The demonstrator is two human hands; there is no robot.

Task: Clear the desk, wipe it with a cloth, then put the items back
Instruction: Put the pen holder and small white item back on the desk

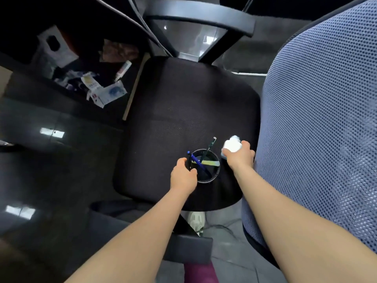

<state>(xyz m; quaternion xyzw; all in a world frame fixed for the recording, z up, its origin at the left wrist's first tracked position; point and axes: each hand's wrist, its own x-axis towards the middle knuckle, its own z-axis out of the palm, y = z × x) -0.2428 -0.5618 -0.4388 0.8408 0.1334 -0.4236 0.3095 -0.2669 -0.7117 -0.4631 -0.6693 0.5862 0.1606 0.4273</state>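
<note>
My left hand (pixel 183 174) is curled around the near-left rim of a round black pen cup (pixel 206 167), thumb and fingers pinching its edge. The cup stands upright on the dark fabric seat of an office chair (pixel 173 119), toward the seat's near right part. Inside it I see a blue pen (pixel 196 162) leaning to the left against the rim by my fingers, a dark pen with a pale tip (pixel 210 145) sticking up and away from me, and a yellowish flat strip (pixel 208 163) lying across the opening.

My right hand (pixel 239 156) grips a small white bottle (pixel 232 145), fingers wrapped round its body, just right of the cup; I cannot tell whether the bottle touches the seat.

Beyond the hands, the seat's black curved backrest frame (pixel 204 19) rises at the top. To the right, close beside my right arm, stands a blue-grey mesh chair back (pixel 326 129). On the left, a dark glossy surface (pixel 40 160) shows light reflections, and farther up left lies a heap of white papers and packets (pixel 102 90), with a pale wooden stick (pixel 135 86) between the heap and the seat.
</note>
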